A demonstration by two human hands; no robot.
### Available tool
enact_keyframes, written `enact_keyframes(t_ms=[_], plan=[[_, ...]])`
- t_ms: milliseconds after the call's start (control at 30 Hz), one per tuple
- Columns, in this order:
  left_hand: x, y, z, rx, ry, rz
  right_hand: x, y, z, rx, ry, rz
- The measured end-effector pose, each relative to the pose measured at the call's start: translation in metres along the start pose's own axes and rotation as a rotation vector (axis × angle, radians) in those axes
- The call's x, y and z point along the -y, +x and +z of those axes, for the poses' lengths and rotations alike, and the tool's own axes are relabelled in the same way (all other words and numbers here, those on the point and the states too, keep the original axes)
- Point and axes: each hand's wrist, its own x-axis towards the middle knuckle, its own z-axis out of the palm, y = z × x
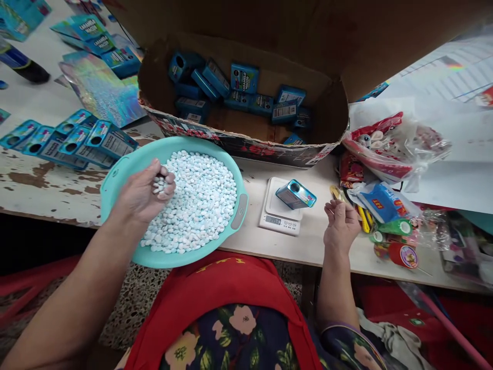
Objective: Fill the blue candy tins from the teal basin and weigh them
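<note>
My left hand (143, 191) is closed around several small white and pale blue candies (160, 185), palm turned up, over the left side of a turquoise basin (115, 203). Many more of these candies (200, 195) fill the basin. To its right, a white digital scale (279, 224) carries a blue box (296, 194) with a round dark hole in its end; the box lies tilted on the plate. The scale's display is lit, but its digits are too small to read surely. My right hand (341, 223) is right of the scale, fingertips pinched together; what they hold, if anything, is hidden.
Behind the basin, a large cardboard box (239, 136) contains several blue boxes (244, 78). More blue boxes (111, 140) stand at the left, near an iridescent bag (103, 87) and a dark bottle (26, 64). Wrapped sweets (389, 200) and a clear bag (400, 146) crowd the right.
</note>
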Motion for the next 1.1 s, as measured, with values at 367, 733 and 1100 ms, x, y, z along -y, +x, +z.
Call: enact_keyframes(t_ms=[367,733,1100], plan=[[0.009,-0.005,-0.004,0.087,0.113,0.029,0.002,-0.010,0.017,0.066,-0.014,0.034],[0.026,-0.009,0.000,0.131,1.370,0.762,-0.009,-0.019,0.018,0.322,-0.134,-0.084],[0.021,-0.041,0.047,0.230,1.094,1.048,0.051,-0.049,0.096,0.532,-0.179,-0.281]])
